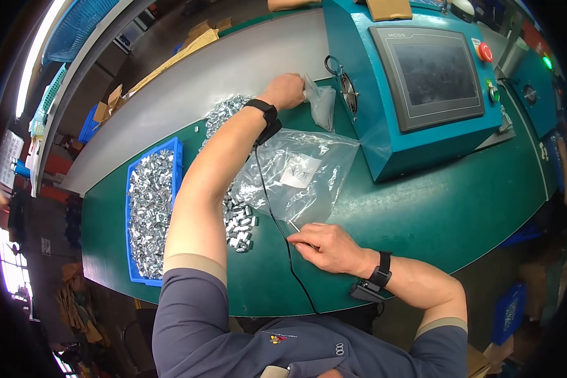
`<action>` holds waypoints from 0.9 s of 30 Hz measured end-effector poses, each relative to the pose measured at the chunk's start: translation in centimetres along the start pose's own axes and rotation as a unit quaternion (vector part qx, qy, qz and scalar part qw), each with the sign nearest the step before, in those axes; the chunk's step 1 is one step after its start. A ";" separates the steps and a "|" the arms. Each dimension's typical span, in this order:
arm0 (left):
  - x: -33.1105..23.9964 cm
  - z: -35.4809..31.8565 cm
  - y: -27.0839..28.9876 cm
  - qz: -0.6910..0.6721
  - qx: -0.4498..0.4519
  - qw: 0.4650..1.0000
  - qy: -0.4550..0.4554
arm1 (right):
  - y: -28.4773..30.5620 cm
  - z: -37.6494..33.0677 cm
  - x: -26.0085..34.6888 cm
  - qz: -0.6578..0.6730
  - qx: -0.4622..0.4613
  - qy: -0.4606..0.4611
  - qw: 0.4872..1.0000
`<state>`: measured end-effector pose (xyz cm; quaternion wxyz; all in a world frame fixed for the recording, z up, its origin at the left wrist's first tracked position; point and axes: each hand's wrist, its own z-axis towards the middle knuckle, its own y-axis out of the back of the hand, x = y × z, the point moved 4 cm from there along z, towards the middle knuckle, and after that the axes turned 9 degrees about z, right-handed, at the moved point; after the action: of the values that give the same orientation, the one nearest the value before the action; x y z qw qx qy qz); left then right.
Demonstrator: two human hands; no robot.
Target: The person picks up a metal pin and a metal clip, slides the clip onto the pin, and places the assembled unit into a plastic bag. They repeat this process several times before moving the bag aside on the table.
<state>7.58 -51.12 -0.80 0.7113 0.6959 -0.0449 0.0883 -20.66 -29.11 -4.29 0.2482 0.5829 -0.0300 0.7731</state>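
My left hand (286, 92) is stretched to the back of the green table, its fingers closed at the edge of a small crumpled clear plastic bag (322, 108). Nearer to me, my right hand (331, 248) rests low over the table, closed around a thin metal tool (294, 227); its kind is mostly hidden by the fingers. Between the hands lies a large clear plastic bag (334, 165) with a white label (300, 171) on it. Small silvery metal parts (239, 225) lie loose beside the bag, and a further heap (228, 108) sits behind my left forearm.
On the left stands a blue tray (130, 233) full of small metal parts. A teal machine (375, 135) with a dark screen (433, 74), a red button (485, 52) and a side fan fills the back right. A black cable (290, 261) hangs from my left wrist across the table.
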 end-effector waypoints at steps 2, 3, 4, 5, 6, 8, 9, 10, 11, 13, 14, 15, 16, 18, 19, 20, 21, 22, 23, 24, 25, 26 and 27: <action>0.6 -0.7 0.5 0.019 0.048 0.998 0.026 | -0.1 0.0 0.0 0.001 0.003 -0.002 1.000; 1.4 -1.1 0.6 0.015 0.057 0.998 0.023 | -0.2 0.1 0.0 -0.001 -0.003 0.019 1.000; 2.0 -1.6 0.7 0.011 0.067 0.998 0.020 | -0.3 0.2 0.1 -0.004 -0.009 0.039 0.999; 2.0 -1.9 0.8 0.011 0.067 0.998 0.019 | -0.2 0.1 0.0 -0.004 -0.009 0.038 0.999; 1.9 -2.3 1.0 -0.014 0.051 0.998 0.019 | -0.2 0.1 -0.1 -0.006 -0.009 0.038 0.999; 2.2 -3.1 0.9 -0.037 0.034 0.999 0.022 | -0.2 0.0 -0.1 -0.007 -0.008 0.041 0.999; 2.4 -3.6 0.5 -0.054 0.008 0.998 -0.017 | -0.4 0.0 -0.1 -0.007 -0.007 0.042 0.999; 2.7 -4.1 0.2 -0.071 -0.017 0.996 -0.056 | -0.5 0.1 0.0 -0.007 -0.006 0.042 0.999; 2.6 -4.4 0.1 -0.071 -0.017 0.996 -0.057 | -0.4 0.1 -0.1 -0.008 -0.008 0.042 0.999; 2.6 -5.7 -0.7 -0.073 0.032 0.995 -0.062 | -0.3 0.1 -0.1 -0.002 -0.004 0.038 0.999; 2.1 -6.4 -0.2 -0.072 0.058 0.994 -0.062 | -0.1 0.0 -0.2 -0.003 -0.009 0.034 0.999; 2.6 -7.2 0.0 -0.071 0.061 0.994 -0.062 | -0.2 0.0 -0.2 -0.006 -0.003 0.033 0.999; 2.9 -8.0 0.1 -0.070 0.098 0.990 -0.071 | -0.3 0.0 -0.1 -0.010 0.003 0.032 0.999; 2.7 -8.7 0.8 -0.045 0.154 0.985 -0.062 | -0.3 -0.1 -0.3 -0.015 0.002 0.034 0.999; 2.2 -8.9 1.2 -0.044 0.155 0.985 -0.061 | -0.3 -0.1 -0.3 -0.023 0.001 0.036 0.999; 1.6 -9.1 1.8 -0.074 0.127 0.987 -0.061 | -0.3 -0.1 -0.3 -0.023 0.001 0.037 0.999; 1.0 -9.3 2.4 -0.103 0.098 0.988 -0.061 | -0.3 0.0 -0.3 -0.019 0.003 0.034 0.999; 0.6 -9.5 2.9 -0.103 0.098 0.988 -0.061 | -0.3 0.0 -0.4 -0.015 0.004 0.032 0.999; -0.1 -9.9 3.5 -0.131 0.139 0.980 -0.058 | -0.3 0.0 -0.3 -0.015 0.003 0.031 0.999; -0.7 -10.3 3.6 -0.158 0.181 0.969 -0.055 | -0.3 0.0 -0.2 -0.007 0.002 0.023 1.000; -0.7 -10.5 3.5 -0.158 0.182 0.969 -0.058 | -0.3 0.0 -0.2 0.001 0.000 0.016 1.000; -0.7 -11.1 3.6 -0.146 0.182 0.968 -0.089 | -0.3 0.0 -0.2 0.003 -0.001 0.016 1.000; -0.8 -11.6 3.7 -0.134 0.182 0.967 -0.121 | -0.3 -0.1 -0.2 -0.002 -0.002 0.018 1.000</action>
<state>5.37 -39.56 2.35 0.5670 0.8189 -0.0204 -0.0860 -20.54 -28.89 -4.57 0.2519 0.5681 -0.0260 0.7830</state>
